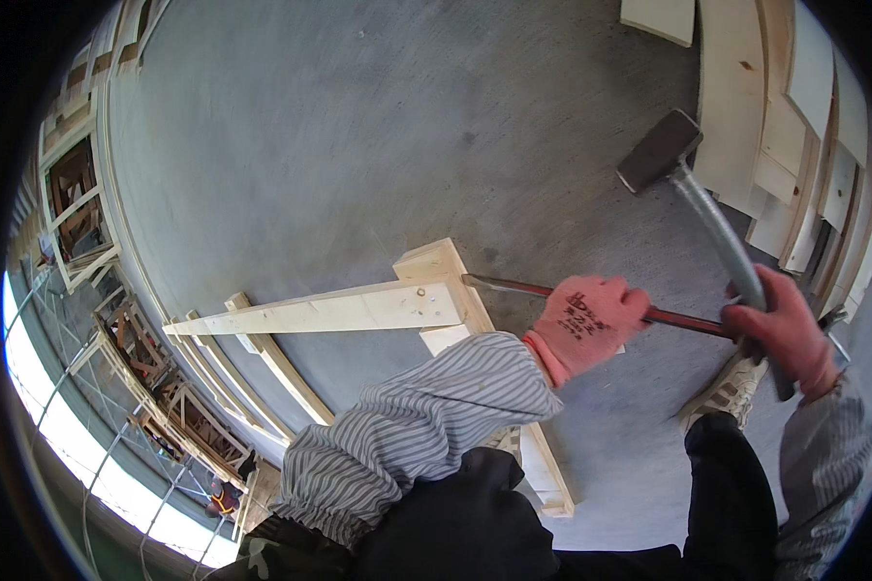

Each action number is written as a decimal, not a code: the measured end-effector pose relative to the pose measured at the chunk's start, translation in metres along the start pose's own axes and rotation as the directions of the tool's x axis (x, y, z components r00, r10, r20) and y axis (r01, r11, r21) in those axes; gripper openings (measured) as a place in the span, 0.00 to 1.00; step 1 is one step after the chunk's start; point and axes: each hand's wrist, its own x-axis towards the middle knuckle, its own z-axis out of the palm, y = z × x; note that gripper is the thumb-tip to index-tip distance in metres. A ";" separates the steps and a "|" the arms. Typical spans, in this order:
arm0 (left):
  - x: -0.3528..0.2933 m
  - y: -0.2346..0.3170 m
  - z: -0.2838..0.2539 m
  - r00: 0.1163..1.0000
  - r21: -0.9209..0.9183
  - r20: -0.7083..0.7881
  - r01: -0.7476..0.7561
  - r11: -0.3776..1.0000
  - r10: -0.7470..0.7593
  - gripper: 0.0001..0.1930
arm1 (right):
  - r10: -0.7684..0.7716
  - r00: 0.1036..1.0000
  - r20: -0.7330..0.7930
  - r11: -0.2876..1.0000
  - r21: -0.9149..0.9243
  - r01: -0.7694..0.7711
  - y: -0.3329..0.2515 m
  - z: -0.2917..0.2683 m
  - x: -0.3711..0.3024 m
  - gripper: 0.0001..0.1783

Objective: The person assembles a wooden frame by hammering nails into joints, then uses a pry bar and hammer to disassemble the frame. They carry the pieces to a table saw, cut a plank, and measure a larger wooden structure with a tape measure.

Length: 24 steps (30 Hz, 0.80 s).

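Note:
My left hand (pixel 591 324), in a pink-red work glove, is closed around a red pry bar (pixel 690 321). The bar's bare metal tip lies against the corner of a pale wooden frame (pixel 431 302), where a long board meets a crosspiece. My right hand (pixel 790 329), gloved alike, is wrapped round the grey handle of a club hammer (pixel 661 153), whose dark, blocky head points up and away. The bar runs to my right hand; whether those fingers grip it too, I cannot tell. Part of the frame is hidden behind my left sleeve.
Pale boards (pixel 736 97) are stacked on the grey concrete floor (pixel 358 145) at the far right. My shoe (pixel 725 392) stands near the bar. Along the left are wooden frames (pixel 77 208), a thin metal railing (pixel 107 455) and a person in an orange vest (pixel 225 499).

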 end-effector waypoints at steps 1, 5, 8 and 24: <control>0.001 0.004 -0.003 1.000 -0.012 0.023 0.008 1.000 -0.008 0.12 | 0.017 0.999 -0.031 0.994 -0.107 -0.020 -0.003 -0.009 0.002 0.18; 0.015 0.006 -0.011 0.998 -0.048 -0.058 0.034 0.998 -0.037 0.12 | 0.040 0.998 -0.039 0.972 -0.231 -0.048 -0.003 -0.027 0.000 0.17; 0.024 -0.003 -0.014 0.991 0.002 -0.096 0.095 0.995 -0.094 0.13 | 0.094 0.993 -0.069 0.974 -0.199 -0.106 0.010 -0.021 -0.003 0.16; 0.037 -0.015 -0.005 0.987 0.107 0.000 0.159 0.981 -0.160 0.11 | 0.008 1.000 0.016 0.995 0.103 -0.009 0.035 -0.005 0.025 0.17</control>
